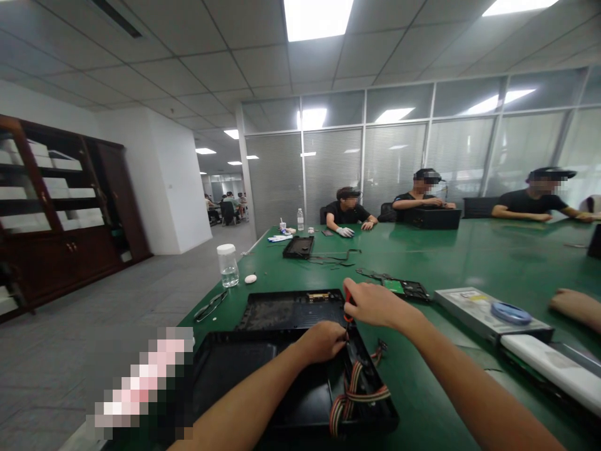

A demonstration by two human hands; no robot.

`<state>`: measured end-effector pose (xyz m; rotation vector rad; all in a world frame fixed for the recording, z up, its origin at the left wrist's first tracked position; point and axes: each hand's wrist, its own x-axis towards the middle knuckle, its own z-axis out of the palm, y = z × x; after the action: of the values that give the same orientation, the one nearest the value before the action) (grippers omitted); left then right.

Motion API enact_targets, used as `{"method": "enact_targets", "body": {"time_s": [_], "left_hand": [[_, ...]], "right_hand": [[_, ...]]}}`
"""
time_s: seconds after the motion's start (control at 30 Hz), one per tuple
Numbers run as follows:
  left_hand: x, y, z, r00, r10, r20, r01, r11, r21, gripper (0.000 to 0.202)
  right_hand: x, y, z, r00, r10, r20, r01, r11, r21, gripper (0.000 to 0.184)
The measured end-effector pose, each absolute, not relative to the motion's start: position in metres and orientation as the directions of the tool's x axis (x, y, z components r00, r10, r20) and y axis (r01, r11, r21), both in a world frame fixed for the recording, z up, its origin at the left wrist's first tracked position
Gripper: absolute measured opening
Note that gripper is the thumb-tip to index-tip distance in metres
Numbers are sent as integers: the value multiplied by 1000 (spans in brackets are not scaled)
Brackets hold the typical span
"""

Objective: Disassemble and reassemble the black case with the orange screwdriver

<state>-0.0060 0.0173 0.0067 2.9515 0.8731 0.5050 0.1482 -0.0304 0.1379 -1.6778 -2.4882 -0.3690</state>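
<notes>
My right hand (373, 302) is closed around a screwdriver (348, 299) with a red handle, held upright with its shaft pointing down. Just below it, my left hand (323, 341) has its fingers pinched together near the shaft's lower end; what they grip is hidden. Both hands are over the right side of a shallow black plastic case (230, 369). A striped ribbon cable (352, 398) lies looped across the case's right edge. Behind this case is another black panel (282, 311) with a brass-coloured part (319, 296) at its far edge.
Eyeglasses (211, 305), a clear jar (228, 269) and a small white object (250, 279) stand left. Right are a metal box (469, 307) with a blue ring (511, 313), a white unit (554, 369) and another person's arm (577, 307). A green circuit board (394, 286) lies beyond; several people sit opposite.
</notes>
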Motion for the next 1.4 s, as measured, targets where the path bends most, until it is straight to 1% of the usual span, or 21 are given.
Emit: {"method": "enact_targets", "body": {"time_s": [0.07, 0.17, 0.23, 0.27, 0.37, 0.43, 0.53, 0.57, 0.6, 0.67, 0.73, 0.87, 1.0, 1.13, 1.2, 1.23, 1.27, 1.3, 1.33, 1.37, 1.4], "left_hand": [[-4, 17, 7, 797, 522, 303, 515, -850, 110, 12], [-2, 16, 9, 814, 503, 290, 499, -861, 93, 11], [-1, 15, 10, 816, 501, 287, 499, -862, 87, 11], [-1, 14, 10, 815, 502, 290, 500, -862, 86, 10], [1, 14, 9, 812, 499, 303, 496, -864, 91, 10], [2, 15, 8, 813, 494, 307, 489, -867, 99, 11], [3, 17, 5, 814, 493, 308, 484, -868, 111, 11], [3, 18, 4, 812, 494, 310, 484, -868, 114, 11], [3, 19, 3, 811, 496, 310, 485, -866, 119, 11], [4, 21, 2, 808, 505, 305, 488, -862, 134, 11], [5, 23, 1, 807, 509, 298, 488, -860, 148, 12], [7, 25, 0, 806, 514, 294, 489, -858, 158, 13], [8, 23, 2, 805, 517, 292, 488, -856, 171, 12], [6, 19, 3, 821, 494, 287, 473, -869, 144, 13], [4, 17, 4, 827, 480, 294, 463, -877, 128, 14], [4, 16, 5, 830, 470, 301, 455, -882, 122, 15], [3, 15, 5, 833, 458, 311, 445, -888, 116, 16], [2, 14, 7, 836, 444, 323, 433, -895, 110, 17], [1, 13, 9, 837, 430, 337, 423, -901, 99, 19], [0, 13, 12, 838, 418, 351, 416, -905, 85, 20], [-1, 13, 15, 839, 408, 361, 414, -908, 64, 21]], "right_hand": [[151, -30, 139, -383, 899, 213, 923, 364, 124, 34], [154, -33, 141, -251, 940, 230, 964, 221, 148, 46], [156, -35, 140, -213, 948, 236, 972, 180, 152, 45], [157, -36, 140, -229, 945, 233, 969, 198, 148, 42], [159, -36, 138, -349, 916, 197, 936, 333, 113, 36], [159, -36, 136, -366, 911, 192, 930, 350, 114, 35], [155, -35, 133, -226, 935, 272, 969, 189, 157, 50], [154, -35, 132, -194, 934, 300, 975, 150, 163, 53], [153, -35, 131, -188, 930, 315, 976, 142, 163, 51], [153, -33, 130, -244, 923, 298, 967, 207, 150, 43], [155, -32, 129, -295, 917, 270, 954, 266, 140, 38], [160, -28, 130, -283, 923, 261, 955, 247, 164, 48], [165, -30, 131, -395, 891, 222, 918, 376, 123, 40], [184, -34, 131, -473, 838, 272, 880, 468, 89, 39], [203, -32, 124, -510, 804, 306, 845, 534, 5, 38], [215, -30, 117, -520, 792, 320, 819, 568, -76, 37], [227, -27, 107, -505, 790, 348, 788, 586, -188, 37], [240, -23, 94, -458, 807, 374, 746, 577, -332, 39], [252, -19, 80, -370, 846, 385, 688, 527, -499, 42], [264, -14, 64, -231, 892, 388, 591, 446, -672, 46], [274, -10, 48, -74, 923, 379, 451, 369, -813, 48]]}}
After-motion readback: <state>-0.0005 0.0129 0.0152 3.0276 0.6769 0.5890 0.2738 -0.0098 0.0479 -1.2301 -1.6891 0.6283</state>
